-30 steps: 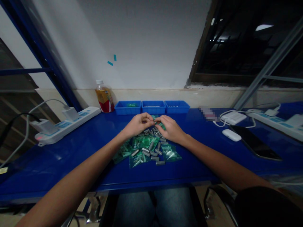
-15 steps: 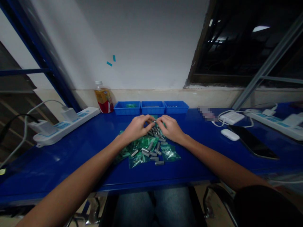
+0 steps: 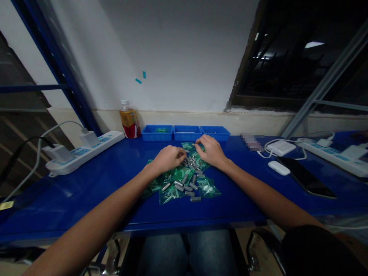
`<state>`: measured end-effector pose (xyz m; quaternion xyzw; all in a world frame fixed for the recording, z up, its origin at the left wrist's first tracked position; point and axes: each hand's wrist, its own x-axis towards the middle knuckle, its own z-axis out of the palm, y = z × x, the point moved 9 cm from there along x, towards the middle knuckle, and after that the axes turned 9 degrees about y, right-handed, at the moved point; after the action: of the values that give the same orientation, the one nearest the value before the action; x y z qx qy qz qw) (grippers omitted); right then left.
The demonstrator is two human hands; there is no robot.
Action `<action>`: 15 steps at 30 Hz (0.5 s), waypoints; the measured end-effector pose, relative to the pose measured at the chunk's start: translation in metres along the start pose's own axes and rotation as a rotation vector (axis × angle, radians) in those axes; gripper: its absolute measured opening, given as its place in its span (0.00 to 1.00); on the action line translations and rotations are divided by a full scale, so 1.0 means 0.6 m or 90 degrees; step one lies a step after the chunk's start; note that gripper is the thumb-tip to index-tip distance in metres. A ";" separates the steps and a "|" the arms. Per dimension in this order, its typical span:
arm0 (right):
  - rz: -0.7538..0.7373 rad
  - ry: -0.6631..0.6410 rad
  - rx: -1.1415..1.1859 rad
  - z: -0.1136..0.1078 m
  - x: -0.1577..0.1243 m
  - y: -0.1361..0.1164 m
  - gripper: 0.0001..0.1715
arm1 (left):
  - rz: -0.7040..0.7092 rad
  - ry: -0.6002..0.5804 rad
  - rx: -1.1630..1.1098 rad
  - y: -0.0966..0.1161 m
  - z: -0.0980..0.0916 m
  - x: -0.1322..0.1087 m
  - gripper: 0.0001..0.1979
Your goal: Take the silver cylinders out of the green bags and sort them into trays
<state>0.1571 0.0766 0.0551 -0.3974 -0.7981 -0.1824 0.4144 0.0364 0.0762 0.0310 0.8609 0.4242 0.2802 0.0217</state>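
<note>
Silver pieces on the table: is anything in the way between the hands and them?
No, nothing visible is. The left hand and the right hand rest right at the far end of the pile of silver pieces, which lie on green bags.

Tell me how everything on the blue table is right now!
left hand, curled over the metal pieces
right hand, fingertips on the green bags
metal pieces, loose, heaped on the bags
bottle, upright, capped
blue trays, side by side, open
power strip, chargers plugged in
phone, flat, screen dark
</note>
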 end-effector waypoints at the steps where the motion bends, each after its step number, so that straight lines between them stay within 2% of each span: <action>1: 0.036 -0.005 -0.036 0.006 0.009 0.027 0.07 | 0.000 -0.010 0.045 -0.001 0.003 -0.001 0.10; 5: 0.231 -0.058 -0.168 0.029 0.036 0.151 0.09 | 0.004 -0.032 0.171 0.007 0.006 -0.002 0.11; 8: 0.298 -0.076 -0.212 0.039 0.049 0.208 0.11 | -0.007 -0.032 0.219 0.014 0.005 -0.001 0.11; 12: 0.345 -0.074 -0.230 0.045 0.056 0.239 0.13 | -0.007 -0.034 0.258 0.020 0.008 0.000 0.11; 15: 0.361 -0.066 -0.226 0.044 0.053 0.225 0.16 | 0.020 -0.042 0.273 0.026 0.011 0.001 0.11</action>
<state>0.2387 0.1917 0.0598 -0.6786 -0.6315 -0.1756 0.3314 0.0512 0.0678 0.0297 0.8610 0.4598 0.1554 -0.1521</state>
